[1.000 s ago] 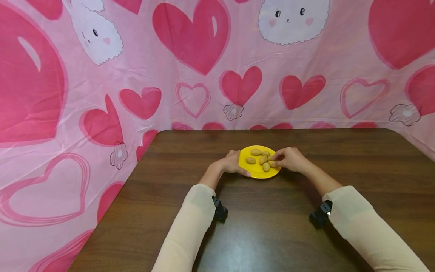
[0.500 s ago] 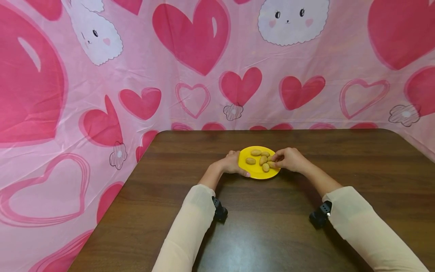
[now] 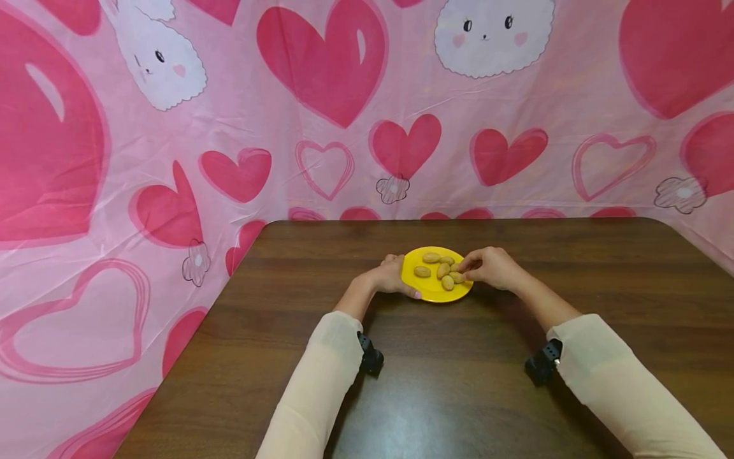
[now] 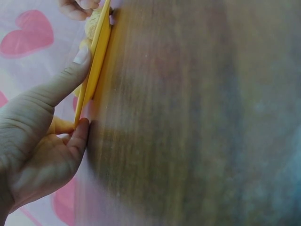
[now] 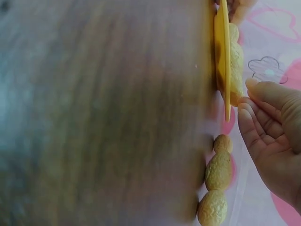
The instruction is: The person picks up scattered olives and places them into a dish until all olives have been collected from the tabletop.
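A round yellow plate [image 3: 427, 290] lies on the table, bearing several small tan-yellow potatoes [image 3: 422, 271]. My left hand [image 3: 391, 275] grips its left edge; in the left wrist view the thumb [image 4: 81, 59] lies over the rim and fingers come from the other side. At the right edge is my right hand [image 3: 494, 268], its fingertips beside the potatoes there. The right wrist view shows that hand's thumb and forefinger slightly apart at the end of a potato [image 5: 236, 89], with nothing visible between them.
More potatoes [image 5: 218, 170] rest in a row on the table past the plate in the right wrist view; the head view does not show them, likely behind the right hand. The brown wooden table [image 3: 430, 376] meets a pink heart-printed cloth [image 3: 344, 169] at the back.
My right hand has lifted and drawn back very slightly, its thumb coming off the potato at the plate's right edge. The left hand and plate stay put.
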Action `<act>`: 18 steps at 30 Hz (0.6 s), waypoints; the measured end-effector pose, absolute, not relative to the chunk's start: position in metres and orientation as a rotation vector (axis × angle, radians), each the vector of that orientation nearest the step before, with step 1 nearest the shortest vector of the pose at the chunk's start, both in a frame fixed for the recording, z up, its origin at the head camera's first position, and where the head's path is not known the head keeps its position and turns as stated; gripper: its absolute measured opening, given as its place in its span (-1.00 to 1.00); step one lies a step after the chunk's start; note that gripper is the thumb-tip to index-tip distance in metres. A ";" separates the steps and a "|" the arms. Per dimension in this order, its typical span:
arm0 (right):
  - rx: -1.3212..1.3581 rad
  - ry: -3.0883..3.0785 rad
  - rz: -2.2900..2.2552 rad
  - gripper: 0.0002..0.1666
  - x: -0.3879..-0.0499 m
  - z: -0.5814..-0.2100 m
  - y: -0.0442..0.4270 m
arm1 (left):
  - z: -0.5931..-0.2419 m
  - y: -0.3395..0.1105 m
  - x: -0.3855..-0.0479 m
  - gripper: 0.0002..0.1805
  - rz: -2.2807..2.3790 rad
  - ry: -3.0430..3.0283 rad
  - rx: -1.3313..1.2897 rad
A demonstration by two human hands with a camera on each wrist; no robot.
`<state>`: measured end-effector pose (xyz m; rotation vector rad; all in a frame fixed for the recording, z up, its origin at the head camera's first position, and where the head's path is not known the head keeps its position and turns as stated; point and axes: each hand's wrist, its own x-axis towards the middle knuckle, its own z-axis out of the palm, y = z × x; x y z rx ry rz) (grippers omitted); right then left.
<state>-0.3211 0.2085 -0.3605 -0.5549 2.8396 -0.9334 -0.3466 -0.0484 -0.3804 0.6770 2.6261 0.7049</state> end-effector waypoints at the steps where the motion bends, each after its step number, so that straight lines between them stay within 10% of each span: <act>1: -0.549 2.837 -0.940 -0.79 -0.321 -0.360 0.209 | -0.381 -0.048 -0.347 0.08 0.704 2.626 0.678; 18: -0.469 2.907 -0.983 -0.72 -0.319 -0.350 0.231 | -0.381 -0.048 -0.346 0.12 0.726 2.619 0.629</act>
